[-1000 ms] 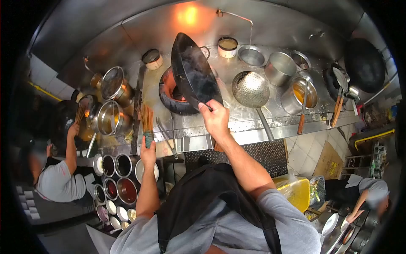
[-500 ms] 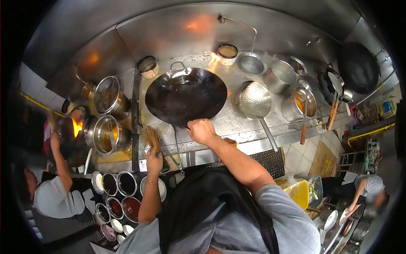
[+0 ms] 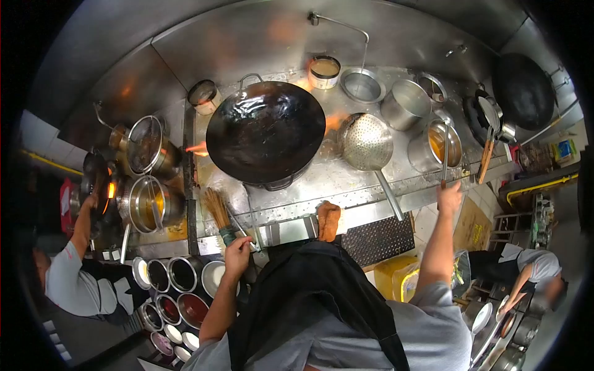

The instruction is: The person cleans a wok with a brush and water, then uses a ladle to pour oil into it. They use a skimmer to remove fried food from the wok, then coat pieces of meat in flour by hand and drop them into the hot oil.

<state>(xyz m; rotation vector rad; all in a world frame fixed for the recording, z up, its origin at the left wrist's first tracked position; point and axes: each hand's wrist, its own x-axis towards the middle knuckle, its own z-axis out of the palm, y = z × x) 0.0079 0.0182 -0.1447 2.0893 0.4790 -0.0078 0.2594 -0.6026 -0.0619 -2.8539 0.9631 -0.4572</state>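
Observation:
My right hand [image 3: 449, 196] is closed round the handle end of a ladle [image 3: 445, 151], whose long metal shaft leans on a steel pot [image 3: 422, 154] of orange-brown liquid. The ladle's bowl is not distinguishable inside the pot. My left hand [image 3: 237, 256] is closed at the green-wrapped end of a bamboo wok brush [image 3: 216, 209], with a thin metal rod [image 3: 237, 221] right at its fingertips; which of them it grips I cannot tell. Beyond both hands a large dark wok [image 3: 266, 133] sits on the stove, tilted, with neither hand on it.
A folded orange-brown cloth [image 3: 328, 221] lies on the stove's front edge. A perforated strainer [image 3: 366, 142] rests on the steel top. Flame [image 3: 198, 148] shows left of the wok. Sauce containers [image 3: 193, 309] stand lower left. One co-worker [image 3: 80, 278] works at the left, another [image 3: 538, 272] at the right.
My right hand has let go of the wok's near rim and moved right to the ladle. My left hand has drawn back towards me along the brush. The wok has tipped.

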